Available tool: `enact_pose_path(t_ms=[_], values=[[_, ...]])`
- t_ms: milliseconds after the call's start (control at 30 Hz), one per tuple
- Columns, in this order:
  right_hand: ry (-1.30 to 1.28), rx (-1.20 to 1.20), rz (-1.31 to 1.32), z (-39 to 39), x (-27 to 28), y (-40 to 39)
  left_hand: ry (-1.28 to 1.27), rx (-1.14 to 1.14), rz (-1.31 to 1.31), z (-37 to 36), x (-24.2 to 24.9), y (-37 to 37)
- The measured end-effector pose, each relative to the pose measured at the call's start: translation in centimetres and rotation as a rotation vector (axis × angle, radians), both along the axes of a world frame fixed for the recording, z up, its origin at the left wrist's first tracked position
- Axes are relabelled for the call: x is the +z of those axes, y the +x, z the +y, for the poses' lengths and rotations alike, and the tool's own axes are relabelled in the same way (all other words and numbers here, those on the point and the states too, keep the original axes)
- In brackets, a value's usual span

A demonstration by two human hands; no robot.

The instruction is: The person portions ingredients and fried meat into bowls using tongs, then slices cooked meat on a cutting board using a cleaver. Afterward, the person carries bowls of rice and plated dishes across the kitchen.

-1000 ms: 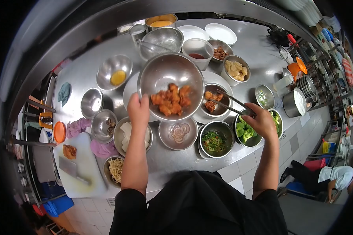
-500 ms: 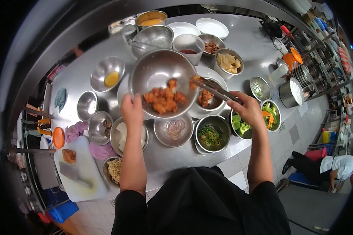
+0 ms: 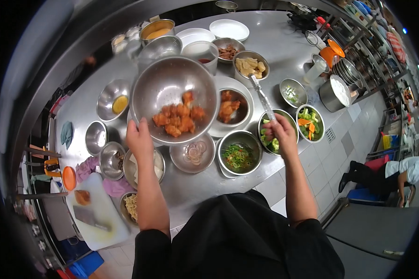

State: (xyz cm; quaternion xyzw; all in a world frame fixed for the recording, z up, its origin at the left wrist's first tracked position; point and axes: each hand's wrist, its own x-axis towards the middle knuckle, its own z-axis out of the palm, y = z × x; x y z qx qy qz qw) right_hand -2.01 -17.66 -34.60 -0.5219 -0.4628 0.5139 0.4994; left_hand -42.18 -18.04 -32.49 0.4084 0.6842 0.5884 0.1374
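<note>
My left hand (image 3: 141, 140) grips the rim of a large metal mixing bowl (image 3: 151, 86), which is raised and tilted toward me. Reddish-brown fried pieces (image 3: 178, 121) lie low in it. Metal tongs (image 3: 262, 95) are in my closed right hand (image 3: 282, 135), pointing away from me; nothing shows between their tips. To the right of the mixing bowl, a smaller metal bowl (image 3: 241, 114) sits on a white plate (image 3: 249, 98) and holds more of the fried pieces (image 3: 227, 109). Nearest my right hand is a bowl of broccoli (image 3: 272, 144).
Sliced greens (image 3: 237, 156), onion rings (image 3: 195, 152) and orange-and-green vegetables (image 3: 307, 124) stand in bowls along the near edge. A cleaver (image 3: 89, 218) rests on a white cutting board (image 3: 111, 235). Another person (image 3: 400, 169) is at far right.
The tongs have swung away from the mixing bowl to the right, and the piece they held is gone from them. More fried pieces show in the smaller bowl. The view has shifted.
</note>
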Motion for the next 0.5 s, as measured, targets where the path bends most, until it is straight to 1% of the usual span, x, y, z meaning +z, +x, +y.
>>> enact_pose_path(t_ms=[67, 100, 200, 267, 333, 367, 400, 433, 500], values=[[0.070, 0.020, 0.079, -0.4, -0.5, -1.4, -0.089, -0.030, 0.065, -1.2, -0.1, 1.0], [0.101, 0.014, 0.115, -0.6, -0.7, -1.9, -0.086, -0.024, 0.072, -1.9, 0.2, 2.0], [0.254, -0.012, 0.281, -1.6, -1.2, -3.1, 0.015, -0.186, 0.113, -3.7, 1.2, 6.8], [0.172, 0.084, 0.278, -2.4, -0.3, -2.9, 0.163, -0.237, 0.296, -4.7, 1.3, 9.4], [0.170, 0.101, -0.096, -2.2, -0.2, -2.5, 0.116, -0.242, 0.333, -5.9, 1.6, 11.6], [0.170, 0.112, -0.089, -2.5, 0.0, -2.0, 0.175, -0.230, 0.400, -6.2, 1.6, 12.6], [0.244, 0.101, -0.238, -2.8, 0.4, -1.3, 0.235, -0.215, 0.464, -6.5, 1.5, 13.3], [0.318, 0.093, -0.388, -3.0, 1.0, -0.6, 0.190, -0.228, 0.460, -7.0, 1.0, 13.7], [0.332, 0.099, -0.389, -3.4, 1.5, 0.8, 0.185, -0.196, 0.508, -7.6, 0.4, 14.3]])
